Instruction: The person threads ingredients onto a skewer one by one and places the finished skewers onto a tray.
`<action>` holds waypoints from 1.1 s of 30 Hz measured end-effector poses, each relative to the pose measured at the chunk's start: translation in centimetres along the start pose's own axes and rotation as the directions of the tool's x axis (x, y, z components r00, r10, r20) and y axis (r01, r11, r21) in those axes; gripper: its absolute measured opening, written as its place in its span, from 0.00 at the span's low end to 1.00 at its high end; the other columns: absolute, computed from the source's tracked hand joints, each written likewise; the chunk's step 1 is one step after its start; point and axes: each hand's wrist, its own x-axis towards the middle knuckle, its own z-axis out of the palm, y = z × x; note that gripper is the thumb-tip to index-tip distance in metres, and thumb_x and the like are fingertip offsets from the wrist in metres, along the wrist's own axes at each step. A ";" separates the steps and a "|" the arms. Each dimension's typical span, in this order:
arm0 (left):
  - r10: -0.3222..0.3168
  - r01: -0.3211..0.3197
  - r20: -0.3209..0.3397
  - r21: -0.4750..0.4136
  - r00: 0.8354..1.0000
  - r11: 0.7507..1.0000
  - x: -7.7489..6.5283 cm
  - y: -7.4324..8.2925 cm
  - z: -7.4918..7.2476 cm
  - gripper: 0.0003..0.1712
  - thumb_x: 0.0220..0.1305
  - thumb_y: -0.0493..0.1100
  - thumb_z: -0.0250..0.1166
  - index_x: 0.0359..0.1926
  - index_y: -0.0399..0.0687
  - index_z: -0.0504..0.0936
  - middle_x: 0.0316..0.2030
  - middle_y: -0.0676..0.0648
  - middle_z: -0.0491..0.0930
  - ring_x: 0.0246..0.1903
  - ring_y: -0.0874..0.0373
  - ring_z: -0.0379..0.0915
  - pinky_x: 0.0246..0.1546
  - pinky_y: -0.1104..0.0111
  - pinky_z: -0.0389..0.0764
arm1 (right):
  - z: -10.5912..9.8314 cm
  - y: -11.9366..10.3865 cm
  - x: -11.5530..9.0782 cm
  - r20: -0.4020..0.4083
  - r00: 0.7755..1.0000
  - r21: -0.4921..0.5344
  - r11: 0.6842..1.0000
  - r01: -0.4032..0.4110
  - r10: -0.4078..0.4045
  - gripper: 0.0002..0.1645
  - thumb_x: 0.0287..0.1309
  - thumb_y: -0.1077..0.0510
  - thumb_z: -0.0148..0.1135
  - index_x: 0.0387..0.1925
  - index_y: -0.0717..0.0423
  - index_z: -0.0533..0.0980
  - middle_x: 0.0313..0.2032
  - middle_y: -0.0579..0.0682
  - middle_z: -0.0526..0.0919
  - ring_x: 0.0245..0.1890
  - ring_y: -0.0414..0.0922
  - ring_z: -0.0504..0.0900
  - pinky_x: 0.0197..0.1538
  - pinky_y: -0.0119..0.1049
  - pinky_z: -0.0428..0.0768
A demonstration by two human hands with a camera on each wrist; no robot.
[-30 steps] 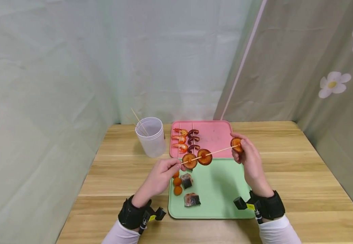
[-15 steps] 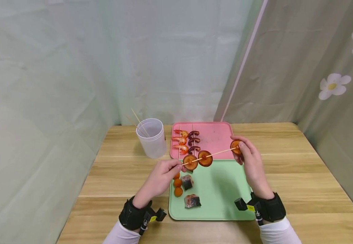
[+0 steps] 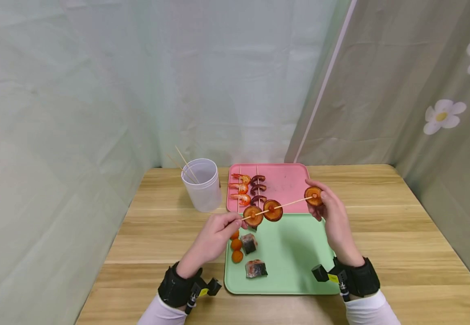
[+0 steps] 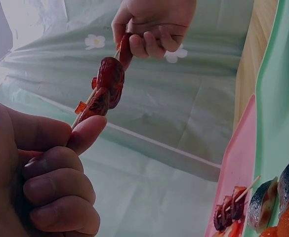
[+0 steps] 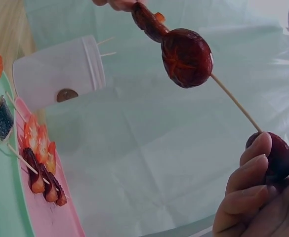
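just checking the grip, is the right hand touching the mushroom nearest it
Touching. The right wrist view shows the right hand gripping that mushroom, fingertips directly against it with no gap visible.

the table (image 3: 158, 243) looks like smooth, grained wood; the pink tray (image 3: 285, 183) and green tray (image 3: 287, 266) seem smooth plastic, the tub (image 3: 204, 196) matt plastic; the mushrooms (image 5: 187, 61) look glossy, their skewer (image 5: 236, 103) wooden
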 end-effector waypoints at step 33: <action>0.064 -0.068 -0.047 -0.100 0.997 0.993 -0.1 0.0 0.5 0.15 0.82 0.34 0.55 0.42 0.40 0.89 0.22 0.59 0.65 0.24 0.62 0.61 0.28 0.68 0.64 | 0.8 0.7 -0.3 0.355 0.920 0.023 0.985 0.168 -0.165 0.27 0.87 0.63 0.35 0.78 0.58 0.67 0.36 0.56 0.74 0.28 0.46 0.70 0.29 0.39 0.69</action>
